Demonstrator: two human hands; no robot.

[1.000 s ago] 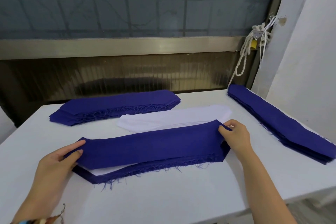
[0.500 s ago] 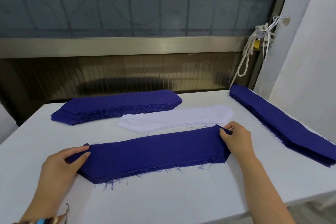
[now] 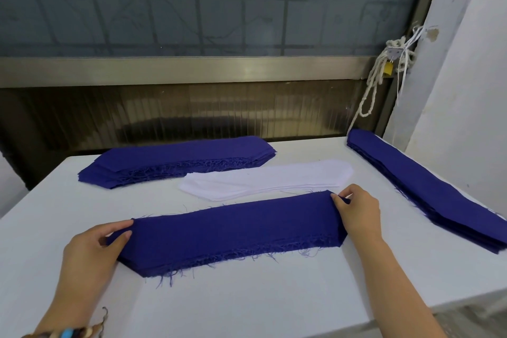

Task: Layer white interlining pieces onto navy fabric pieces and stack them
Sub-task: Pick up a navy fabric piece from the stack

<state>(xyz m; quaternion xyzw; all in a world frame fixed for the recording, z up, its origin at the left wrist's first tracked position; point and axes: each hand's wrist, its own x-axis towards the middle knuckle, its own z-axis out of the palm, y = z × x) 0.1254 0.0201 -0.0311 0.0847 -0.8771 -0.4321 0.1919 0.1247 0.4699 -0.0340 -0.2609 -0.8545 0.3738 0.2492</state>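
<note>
Frosted window glass (image 3: 192, 3) with a brushed metal rail (image 3: 192, 68) below it is filling the background, and a flat white surface (image 3: 247, 299) is standing in front of it, carrying every pile. Nearest the person, a stack of long navy fabric pieces (image 3: 233, 230) with frayed lower edges and angled ends is lying flat across the middle of the surface. The left grip (image 3: 90, 250) is pinching the stack's left end between thumb and fingers, and a beaded bracelet (image 3: 68, 333) is showing at that wrist. The right grip (image 3: 356, 214) is holding the right end, fingers curled over the top corner. Just behind this stack, a pile of white interlining pieces (image 3: 269, 181) cut to the same long shape is resting, slightly apart from it. Farther back on the left, a second navy fabric stack (image 3: 178, 159) is sitting near the surface's far edge, and a third navy stack (image 3: 428, 192) is running along the right edge beside a white wall (image 3: 466, 90). A pale knotted rope (image 3: 370, 96) with a small brass padlock (image 3: 387, 67) is hanging at the window's right corner.
</note>
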